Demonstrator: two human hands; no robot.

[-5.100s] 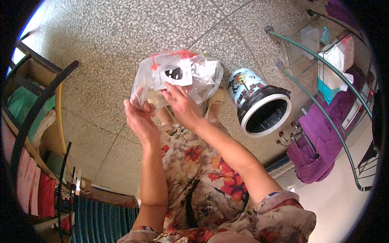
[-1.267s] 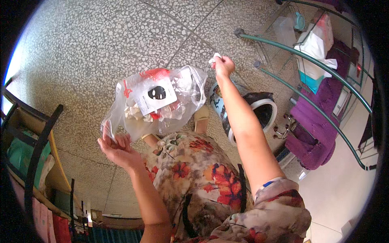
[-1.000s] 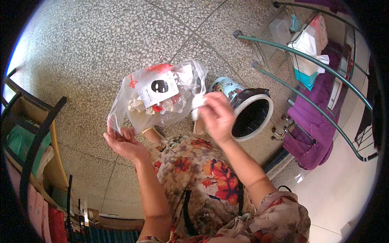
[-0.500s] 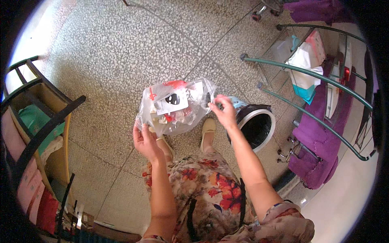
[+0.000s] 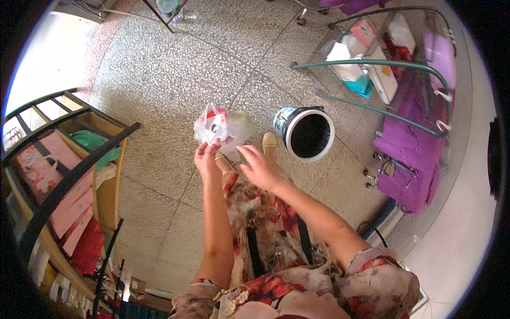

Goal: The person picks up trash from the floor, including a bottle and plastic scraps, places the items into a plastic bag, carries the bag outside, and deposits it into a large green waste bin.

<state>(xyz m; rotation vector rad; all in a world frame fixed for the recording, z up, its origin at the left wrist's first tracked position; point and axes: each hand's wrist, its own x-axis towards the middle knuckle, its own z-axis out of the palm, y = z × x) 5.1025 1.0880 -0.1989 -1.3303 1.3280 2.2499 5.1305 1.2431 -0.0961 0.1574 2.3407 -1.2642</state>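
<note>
A clear plastic bag (image 5: 203, 129) with red print hangs gathered in front of my shoes, with something pale and a white label showing through it. My left hand (image 5: 207, 158) pinches the bag's near edge between thumb and fingertips. Close to the bag's right side is my right hand (image 5: 260, 169), its fingers stretched and held apart from the thumb, with nothing visible in them. A round bin (image 5: 330, 139) with a white rim and black liner stands on the floor right of the bag.
At left stands a dark-framed rack (image 5: 79, 169) with pink, red and green items. A green metal-framed stand (image 5: 372, 65) with papers and boxes is at right, beside purple cloth (image 5: 406, 159) and casters. A pale wall (image 5: 467, 228) borders the right.
The bag has gone from spread wide between both hands to a narrower, gathered shape. My right hand has moved left, away from the bin and nearer my left hand.
</note>
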